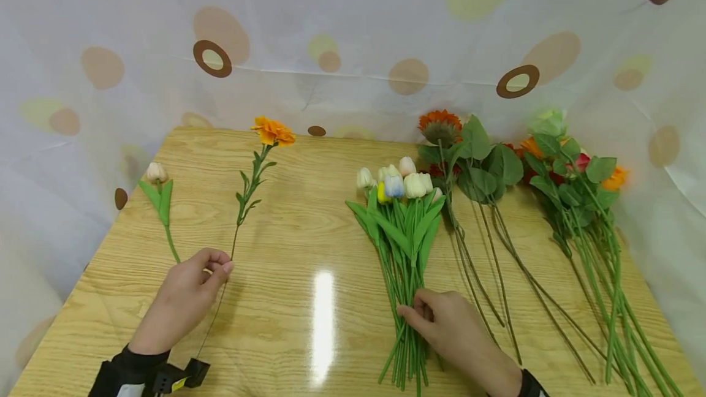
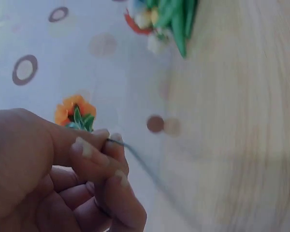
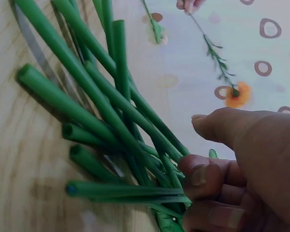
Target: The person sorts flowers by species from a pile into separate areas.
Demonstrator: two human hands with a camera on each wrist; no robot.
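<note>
My left hand [image 1: 184, 296] pinches the thin stem of an orange artificial flower [image 1: 274, 132] between thumb and fingertips. Its bloom points toward the back of the table, with small green leaves along the upper stem. Left of it lies a single pale tulip [image 1: 157, 173], its lower stem covered by the left hand. My right hand [image 1: 455, 326] is at the stems of a bundle of tulips [image 1: 410, 231] with white, yellow, blue and pinkish heads. In the right wrist view its bent fingers touch the green stems [image 3: 121, 130], while the thumb stands apart from them.
Right of the tulips lie red-orange flowers [image 1: 440, 126] with broad leaves and long brown stems. Another heap of mixed flowers [image 1: 579, 170] is at the far right, stems toward the front. A dotted cloth [image 1: 353, 29] hangs behind the wooden table [image 1: 298, 219].
</note>
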